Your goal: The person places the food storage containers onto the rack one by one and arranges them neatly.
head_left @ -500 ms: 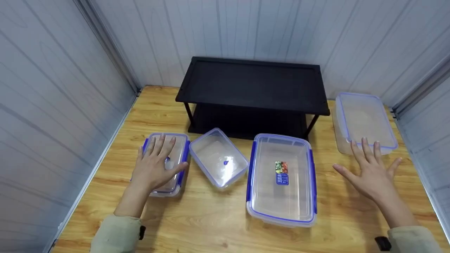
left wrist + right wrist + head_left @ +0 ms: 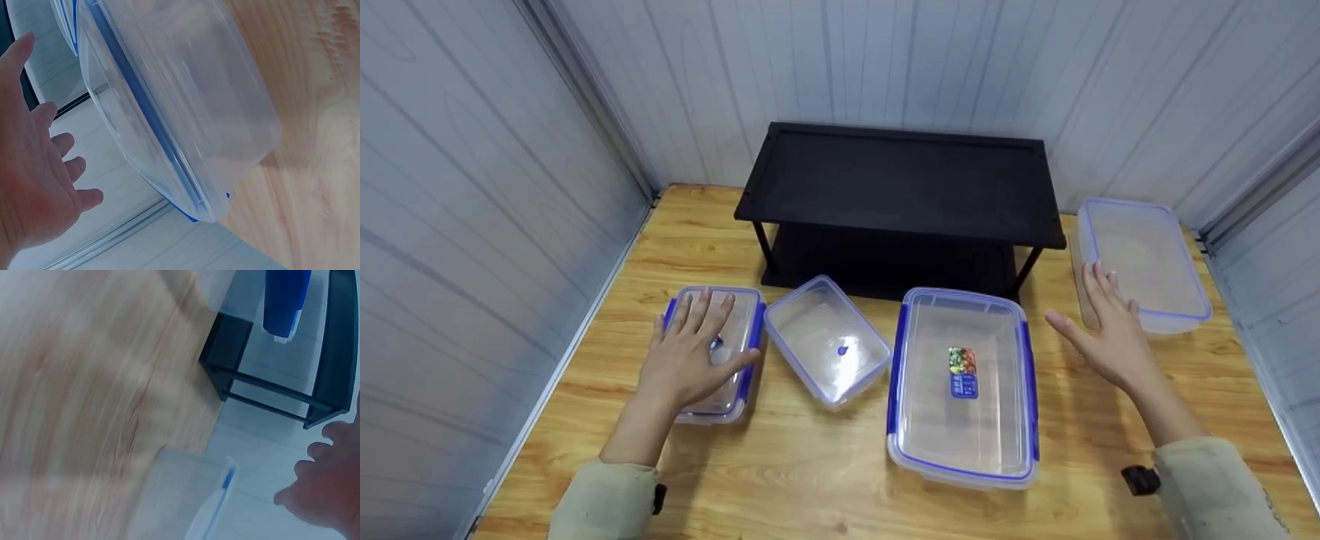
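My left hand (image 2: pixel 684 360) is spread flat above a small lidded food container (image 2: pixel 746 315) with blue side clips. In the left wrist view its fingers stand apart from that container (image 2: pixel 225 101), with air between them. Holding nothing, my right hand (image 2: pixel 1117 341) hovers with straight fingers and thumb out, its fingertips overlapping a clear container (image 2: pixel 1147 255) at the right in the head view. Left of this hand sits a large clear container (image 2: pixel 952 435) with blue clips and a fruit label. A smaller tilted container (image 2: pixel 817 322) lies between the two clipped ones.
A black two-tier rack (image 2: pixel 900 180) stands at the back against the panelled wall (image 2: pixel 870 60). Side walls close in the wooden table (image 2: pixel 802 480) on the left and right. The large container's far edge comes close to the rack's front.
My right hand has moved left and slightly away from me, and its fingers have drawn closer together. The left hand and the containers stay in place.
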Tool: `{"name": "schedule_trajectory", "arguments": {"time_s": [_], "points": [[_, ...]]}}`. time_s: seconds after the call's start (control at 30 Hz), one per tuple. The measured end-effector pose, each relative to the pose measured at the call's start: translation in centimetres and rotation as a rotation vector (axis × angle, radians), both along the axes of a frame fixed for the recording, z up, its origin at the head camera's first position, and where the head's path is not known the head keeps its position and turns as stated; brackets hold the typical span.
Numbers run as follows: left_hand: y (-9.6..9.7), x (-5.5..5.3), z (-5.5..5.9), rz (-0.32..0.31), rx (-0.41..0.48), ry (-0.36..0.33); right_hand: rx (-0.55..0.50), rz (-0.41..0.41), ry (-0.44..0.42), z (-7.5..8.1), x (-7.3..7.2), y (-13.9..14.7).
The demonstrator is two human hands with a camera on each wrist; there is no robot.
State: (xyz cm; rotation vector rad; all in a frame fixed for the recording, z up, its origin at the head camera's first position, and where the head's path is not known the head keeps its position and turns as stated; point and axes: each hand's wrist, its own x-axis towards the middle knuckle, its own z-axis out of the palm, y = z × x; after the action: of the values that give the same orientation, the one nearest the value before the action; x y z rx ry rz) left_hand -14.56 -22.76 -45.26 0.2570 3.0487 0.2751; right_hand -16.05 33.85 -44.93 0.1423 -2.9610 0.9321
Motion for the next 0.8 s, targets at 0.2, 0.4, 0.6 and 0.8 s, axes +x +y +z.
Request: {"name": "schedule_trajectory", "arguments": {"time_s": [0.2, 0.4, 0.6, 0.8], "points": [[-0.6, 0.3, 0.1, -0.018, 0.001, -0.002, -0.301, -0.012, -0.142, 0.0, -1.9, -0.5], [-1.9, 0.9, 0.9, -0.047, 0.051, -0.013, -0.514, -0.061, -0.264, -0.3, -3.6, -0.7], [-3.5, 1.6, 1.4, -0.038, 0.168, -0.058, -0.587, -0.112, -0.200, -1.3, -4.7, -1.1], [-5.3, 2.2, 1.9, 0.023, 0.263, -0.136, -0.643, -0.192, -0.122, -2.3, -5.5, -1.9]]}}
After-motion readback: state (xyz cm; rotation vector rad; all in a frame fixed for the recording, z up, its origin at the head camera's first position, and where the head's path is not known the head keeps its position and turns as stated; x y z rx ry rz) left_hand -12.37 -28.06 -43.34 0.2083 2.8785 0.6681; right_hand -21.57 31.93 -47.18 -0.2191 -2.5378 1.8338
